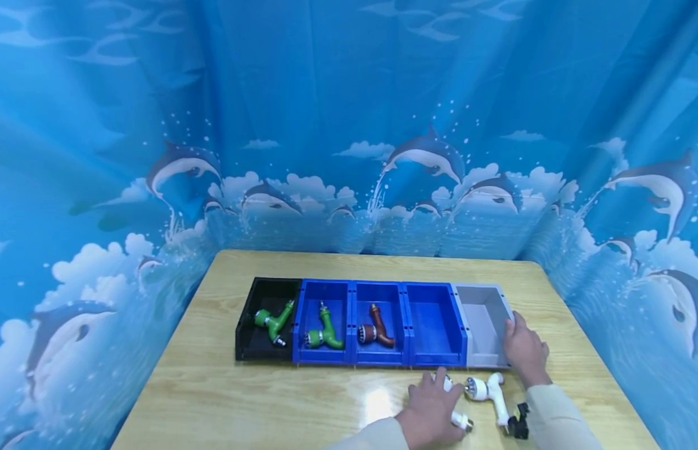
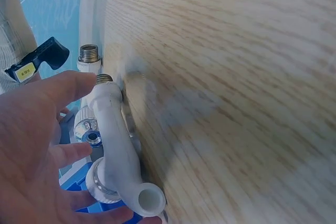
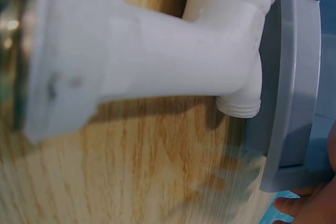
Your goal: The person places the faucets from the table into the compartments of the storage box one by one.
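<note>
My left hand (image 1: 430, 406) reaches over a white plastic tap (image 2: 119, 140) lying on the table, its fingers spread around the tap without closing on it. The thumb lies by the threaded end, and the hand hides much of the tap in the head view. At the far right end of the row, my right hand (image 1: 526, 350) holds the side wall of a grey bin (image 1: 484, 319), thumb on the inner side and fingers outside. Another white tap (image 1: 497, 400) lies between the two hands, close in front of the grey bin.
Left of the grey bin stand a bare blue bin (image 1: 436, 319), a blue bin with a brown tap (image 1: 377, 328), a blue bin with a green tap (image 1: 326, 331) and a black bin with a green tap (image 1: 276, 322). A dolphin-printed curtain (image 1: 338, 125) surrounds the wooden table (image 1: 225, 400).
</note>
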Motion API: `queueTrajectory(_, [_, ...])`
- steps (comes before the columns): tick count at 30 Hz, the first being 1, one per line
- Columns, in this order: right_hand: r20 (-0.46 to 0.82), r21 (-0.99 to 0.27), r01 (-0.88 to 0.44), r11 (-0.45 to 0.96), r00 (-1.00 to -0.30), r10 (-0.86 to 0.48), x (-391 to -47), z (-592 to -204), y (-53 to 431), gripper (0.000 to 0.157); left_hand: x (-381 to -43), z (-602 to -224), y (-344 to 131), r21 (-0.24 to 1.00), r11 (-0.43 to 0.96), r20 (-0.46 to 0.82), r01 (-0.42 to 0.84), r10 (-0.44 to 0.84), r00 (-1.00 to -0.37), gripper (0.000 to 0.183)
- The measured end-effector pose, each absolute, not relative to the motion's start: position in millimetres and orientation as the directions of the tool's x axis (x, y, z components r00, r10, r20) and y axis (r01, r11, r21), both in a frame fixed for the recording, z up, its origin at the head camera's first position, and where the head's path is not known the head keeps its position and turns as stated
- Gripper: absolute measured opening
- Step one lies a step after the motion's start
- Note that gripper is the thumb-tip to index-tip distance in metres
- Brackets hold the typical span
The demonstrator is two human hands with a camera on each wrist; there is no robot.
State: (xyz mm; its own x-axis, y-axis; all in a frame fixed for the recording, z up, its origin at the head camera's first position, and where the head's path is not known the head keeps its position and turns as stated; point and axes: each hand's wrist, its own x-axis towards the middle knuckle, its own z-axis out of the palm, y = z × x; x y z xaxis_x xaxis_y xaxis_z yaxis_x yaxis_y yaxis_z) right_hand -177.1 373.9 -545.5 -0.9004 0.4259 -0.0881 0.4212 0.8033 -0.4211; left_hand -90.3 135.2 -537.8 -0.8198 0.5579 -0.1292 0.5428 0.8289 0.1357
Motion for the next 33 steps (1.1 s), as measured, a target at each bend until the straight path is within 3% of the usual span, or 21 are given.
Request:
queueTrajectory(8, [-0.102, -0.417, 0.432, 0.8, -0.897, 0.431, -179, -546, 373, 0.063, -88, -539, 138, 0.105, 0.846, -0.163, 0.522, 0.533, -0.831, 0.069])
queueTrajectory(19, [-0.1, -0.419, 0.433, 0.798, -0.895, 0.434, -178, -547, 373, 0.064, -83, -537, 152, -0.058, 0.88, -0.202, 0.472, 0.452, -0.869, 0.063])
queueTrajectory(24, [-0.096, -0.429, 0.423, 0.798, -0.9, 0.425, -177, -547, 373, 0.063, -81, -537, 159, -0.07, 0.917, -0.248, 0.392, 0.364, -0.898, 0.066])
queueTrajectory(33, [-0.093, -0.422, 0.437, 0.794, -0.892, 0.442, -178, -549, 374, 0.064, -81, -539, 162, -0.08, 0.915, -0.264, 0.395, 0.363, -0.894, 0.073])
